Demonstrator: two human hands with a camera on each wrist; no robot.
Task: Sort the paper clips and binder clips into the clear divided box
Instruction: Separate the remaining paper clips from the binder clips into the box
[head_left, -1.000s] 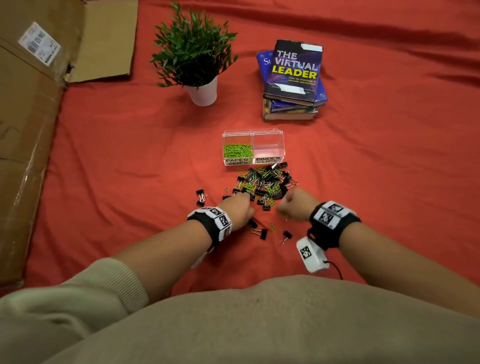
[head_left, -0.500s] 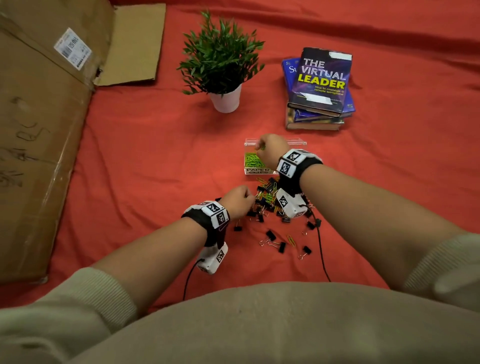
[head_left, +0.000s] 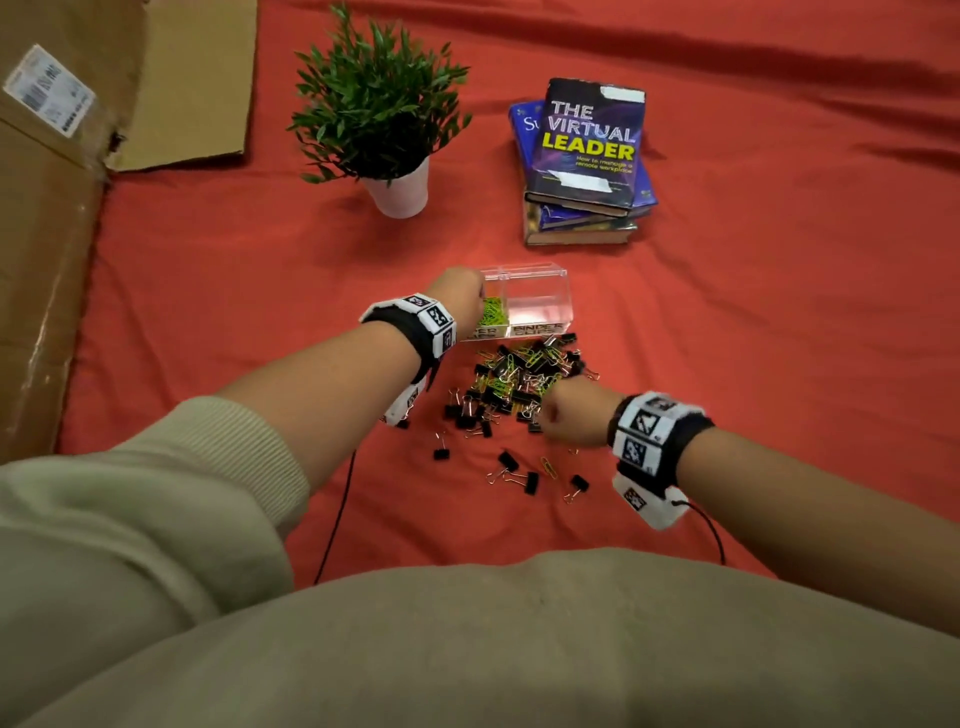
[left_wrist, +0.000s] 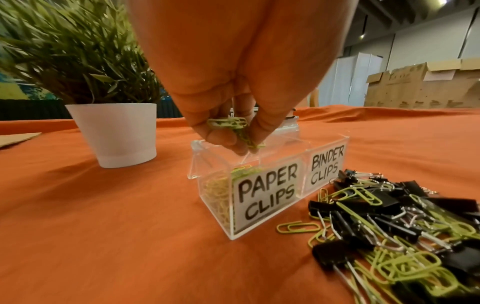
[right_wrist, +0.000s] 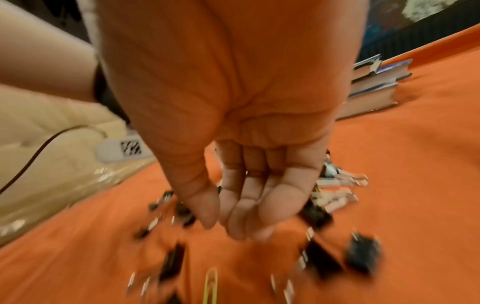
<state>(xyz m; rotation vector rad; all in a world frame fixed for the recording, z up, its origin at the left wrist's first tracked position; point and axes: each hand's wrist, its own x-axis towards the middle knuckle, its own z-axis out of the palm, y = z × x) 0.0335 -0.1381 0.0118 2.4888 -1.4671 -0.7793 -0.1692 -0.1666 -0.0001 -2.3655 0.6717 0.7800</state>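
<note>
An orange-red cloth (head_left: 727, 364) with soft creases covers the counter. At 12 o'clock on it stand a leafy plant in a smooth white pot (head_left: 400, 192) and a stack of hardback books (head_left: 582, 166); flattened brown cardboard (head_left: 47, 234) lies at 9 to 10 o'clock.

The clear divided box (head_left: 524, 301), hard plastic with square corners, sits mid-counter. The left wrist view shows its handwritten labels: "PAPER CLIPS" on the left compartment, which holds yellow-green wire clips, and "BINDER CLIPS" on the right one.

The left hand (head_left: 457, 299) hangs just over the paper-clip compartment. Its fingers (left_wrist: 262, 127) are bunched together, pinching a few green paper clips (left_wrist: 231, 123) right above the rim; the head view hides this grip.

The pile of clips (head_left: 524, 379), black folded-metal binder clips tangled with thin green wire paper clips, lies at 6 o'clock of the box, touching its front wall.

The right hand (head_left: 576, 415) is at the pile's 5 o'clock edge. In the blurred right wrist view its fingers (right_wrist: 244, 205) are drawn loosely together, pointing down at scattered binder clips (right_wrist: 322, 265), holding nothing visible.
</note>
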